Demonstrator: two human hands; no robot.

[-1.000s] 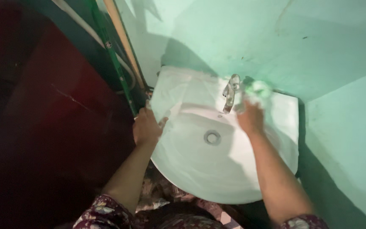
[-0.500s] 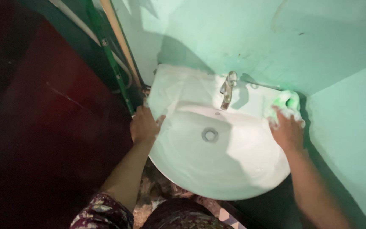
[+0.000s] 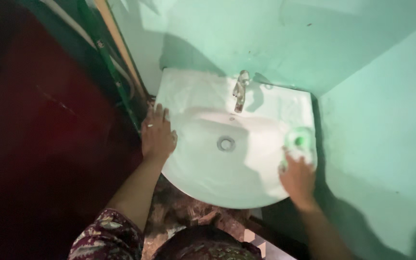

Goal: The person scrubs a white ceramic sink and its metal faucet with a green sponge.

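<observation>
— Where do we have our hands?

— Our left hand (image 3: 157, 136) lies flat, fingers spread, on the left rim of the white washbasin (image 3: 208, 178), holding nothing. Our right hand (image 3: 297, 177) presses a green sponge (image 3: 300, 141) on the right rim, grip curled over its near end.

— And the tap (image 3: 240, 90)?

— At the far edge, near the green wall (image 3: 371, 96), well apart from both hands.
</observation>
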